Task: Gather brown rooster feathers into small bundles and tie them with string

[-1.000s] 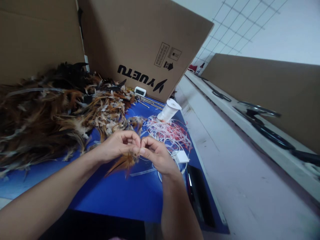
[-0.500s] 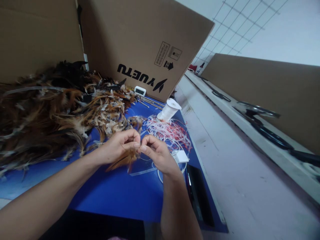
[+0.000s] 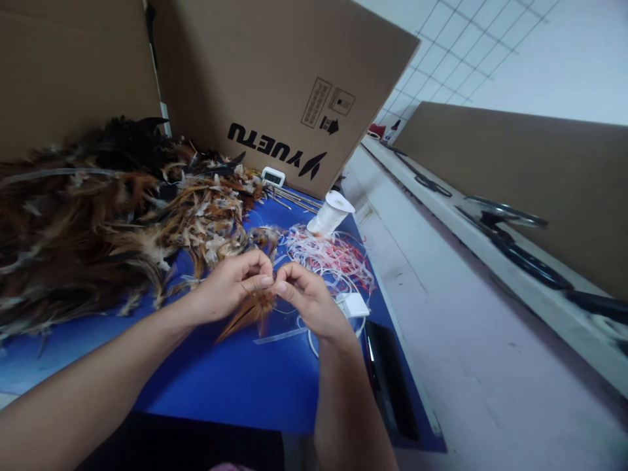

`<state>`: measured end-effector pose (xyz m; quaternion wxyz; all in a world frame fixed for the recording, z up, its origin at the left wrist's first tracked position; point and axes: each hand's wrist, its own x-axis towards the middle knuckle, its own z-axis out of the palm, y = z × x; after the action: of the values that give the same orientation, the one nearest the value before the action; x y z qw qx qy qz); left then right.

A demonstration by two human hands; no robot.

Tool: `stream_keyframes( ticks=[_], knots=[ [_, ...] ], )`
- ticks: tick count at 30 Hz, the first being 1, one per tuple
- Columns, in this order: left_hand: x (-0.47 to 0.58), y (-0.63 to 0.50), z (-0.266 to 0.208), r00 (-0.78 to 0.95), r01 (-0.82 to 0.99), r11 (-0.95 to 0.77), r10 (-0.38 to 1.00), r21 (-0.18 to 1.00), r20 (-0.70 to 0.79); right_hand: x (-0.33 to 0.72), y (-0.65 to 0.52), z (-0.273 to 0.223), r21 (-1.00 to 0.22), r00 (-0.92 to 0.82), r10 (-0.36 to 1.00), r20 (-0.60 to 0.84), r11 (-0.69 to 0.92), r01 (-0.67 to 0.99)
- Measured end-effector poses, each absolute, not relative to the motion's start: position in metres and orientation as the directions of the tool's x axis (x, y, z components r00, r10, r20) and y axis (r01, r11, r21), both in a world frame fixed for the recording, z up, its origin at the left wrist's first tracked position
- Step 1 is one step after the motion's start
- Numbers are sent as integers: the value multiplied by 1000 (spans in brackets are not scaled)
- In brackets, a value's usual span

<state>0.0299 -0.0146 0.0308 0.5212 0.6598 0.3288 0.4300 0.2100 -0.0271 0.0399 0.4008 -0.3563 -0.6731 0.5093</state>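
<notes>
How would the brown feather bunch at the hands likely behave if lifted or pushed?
The feather bunch is probably very light, as fingertips appear to support it. It looks thin and wispy, so it would likely bend easily; its splayed ends might snag.

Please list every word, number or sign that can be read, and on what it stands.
"YUETU", upside down, with a feather-like logo, on the cardboard box.
Arrow sign, same box; its small characters are unreadable.
Printed panels beside it: too small to read.
White digital display: digits too blurred to read.
</notes>
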Motion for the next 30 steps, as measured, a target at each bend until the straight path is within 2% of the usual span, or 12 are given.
stream_keyframes(
  ticks=[10,16,22,30],
  knots=[
    [31,-16,29,478,-203,-8,872,979,106,211,-27,40,-986,-427,894,134,163,32],
    [29,-13,29,446,-175,-25,889,984,101,207,-27,40,-994,-433,896,95,111,12],
    [31,-19,37,428,-124,-96,893,988,141,206,-27,40,-992,-444,887,123,98,-78],
    [32,-18,37,433,-62,-143,888,988,156,205,-28,41,-993,-434,895,108,78,-86]
  ],
)
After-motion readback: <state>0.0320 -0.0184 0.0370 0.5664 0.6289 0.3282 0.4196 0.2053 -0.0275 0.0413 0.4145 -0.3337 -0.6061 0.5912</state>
